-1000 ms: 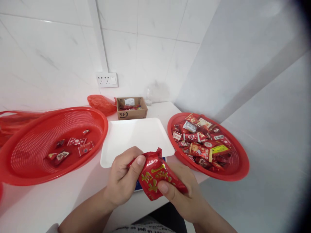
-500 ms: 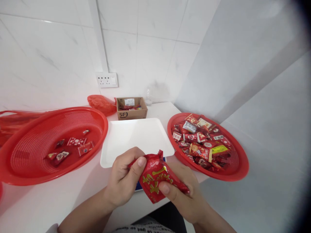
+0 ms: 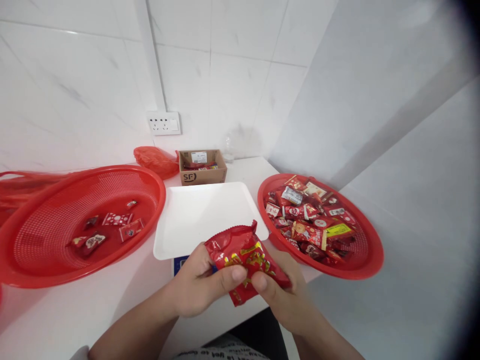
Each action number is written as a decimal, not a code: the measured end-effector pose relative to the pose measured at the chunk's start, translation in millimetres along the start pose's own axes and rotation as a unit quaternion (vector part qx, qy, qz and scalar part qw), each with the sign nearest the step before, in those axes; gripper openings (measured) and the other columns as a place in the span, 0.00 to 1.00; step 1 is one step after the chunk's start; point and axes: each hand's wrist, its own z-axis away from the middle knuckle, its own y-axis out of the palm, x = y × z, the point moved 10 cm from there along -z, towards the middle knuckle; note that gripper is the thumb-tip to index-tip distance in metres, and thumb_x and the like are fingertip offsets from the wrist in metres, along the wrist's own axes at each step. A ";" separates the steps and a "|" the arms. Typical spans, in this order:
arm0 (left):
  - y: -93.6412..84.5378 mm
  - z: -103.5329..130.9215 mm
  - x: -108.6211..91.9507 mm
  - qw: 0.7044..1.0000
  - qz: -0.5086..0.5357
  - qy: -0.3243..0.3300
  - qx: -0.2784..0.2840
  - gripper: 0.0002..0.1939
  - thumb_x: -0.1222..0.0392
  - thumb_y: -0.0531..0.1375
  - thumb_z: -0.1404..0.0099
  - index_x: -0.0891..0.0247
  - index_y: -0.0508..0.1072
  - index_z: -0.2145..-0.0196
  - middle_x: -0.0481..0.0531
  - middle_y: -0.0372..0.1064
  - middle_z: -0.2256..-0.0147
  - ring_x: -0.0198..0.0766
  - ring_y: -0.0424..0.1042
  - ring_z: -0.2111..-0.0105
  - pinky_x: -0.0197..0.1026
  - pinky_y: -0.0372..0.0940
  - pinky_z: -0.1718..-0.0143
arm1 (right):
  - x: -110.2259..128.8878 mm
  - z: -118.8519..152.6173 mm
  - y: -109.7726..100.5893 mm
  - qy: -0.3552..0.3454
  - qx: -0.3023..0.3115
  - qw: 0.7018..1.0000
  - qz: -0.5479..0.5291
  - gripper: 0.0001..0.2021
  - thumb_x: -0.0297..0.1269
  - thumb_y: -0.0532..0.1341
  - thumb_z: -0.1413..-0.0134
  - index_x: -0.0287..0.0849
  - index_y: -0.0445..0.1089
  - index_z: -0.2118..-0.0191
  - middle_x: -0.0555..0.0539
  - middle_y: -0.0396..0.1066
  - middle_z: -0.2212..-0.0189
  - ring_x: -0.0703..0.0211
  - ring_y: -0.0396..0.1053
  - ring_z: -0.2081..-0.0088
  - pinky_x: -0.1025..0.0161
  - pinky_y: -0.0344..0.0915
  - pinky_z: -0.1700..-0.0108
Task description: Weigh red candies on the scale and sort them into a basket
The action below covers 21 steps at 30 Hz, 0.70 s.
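Between my two hands is a shiny red snack packet [image 3: 240, 245] with gold lettering, its crimped edge turned upward and a small torn-looking strip at its top right. My left hand [image 3: 198, 287] grips its left side, thumb across the front. On the right side, my right hand [image 3: 287, 295] holds it with the thumb pressed near the middle; its other fingers are behind the packet. Just beyond lies a white tray [image 3: 202, 210] on a blue scale [image 3: 179, 264], mostly hidden by the tray and my hands.
At left, a red plastic basket [image 3: 123, 172] contains several small wrapped sweets [image 3: 118, 219]. Another red basket [image 3: 369, 250], on the right, is heaped with wrapped snacks [image 3: 311, 220]. Against the wall are a cardboard box [image 3: 204, 176] with packets inside and a red plastic bag [image 3: 157, 162].
My left hand has moved from the packet's top corner down its left side, its thumb now over the front. The packet's crimped top edge is more exposed; my right hand keeps its hold.
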 end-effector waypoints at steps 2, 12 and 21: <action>-1.3 0.6 0.5 1.000 -0.016 0.002 -0.006 0.17 0.48 0.58 0.32 0.64 0.69 0.71 0.49 0.64 0.73 0.35 0.62 0.72 0.36 0.60 0.70 | -2.8 -0.2 0.5 0.007 0.004 1.000 -0.021 0.22 0.59 0.59 0.44 0.43 0.70 0.73 0.50 0.64 0.79 0.61 0.58 0.77 0.65 0.58 0.76; 1.4 -0.2 0.0 0.998 -0.053 0.016 0.000 0.17 0.49 0.56 0.30 0.64 0.72 0.70 0.49 0.66 0.74 0.35 0.65 0.72 0.36 0.62 0.67 | -13.2 -0.5 13.6 0.033 0.041 0.993 -0.108 0.23 0.60 0.64 0.49 0.43 0.69 0.73 0.53 0.58 0.80 0.64 0.53 0.77 0.63 0.57 0.73; 2.6 2.2 -0.6 0.998 -0.055 0.025 -0.002 0.18 0.49 0.56 0.30 0.65 0.72 0.71 0.50 0.66 0.74 0.36 0.65 0.72 0.36 0.63 0.68 | -12.6 -0.1 17.8 0.037 0.059 0.992 -0.104 0.21 0.60 0.64 0.50 0.45 0.71 0.68 0.53 0.60 0.80 0.63 0.54 0.78 0.63 0.58 0.75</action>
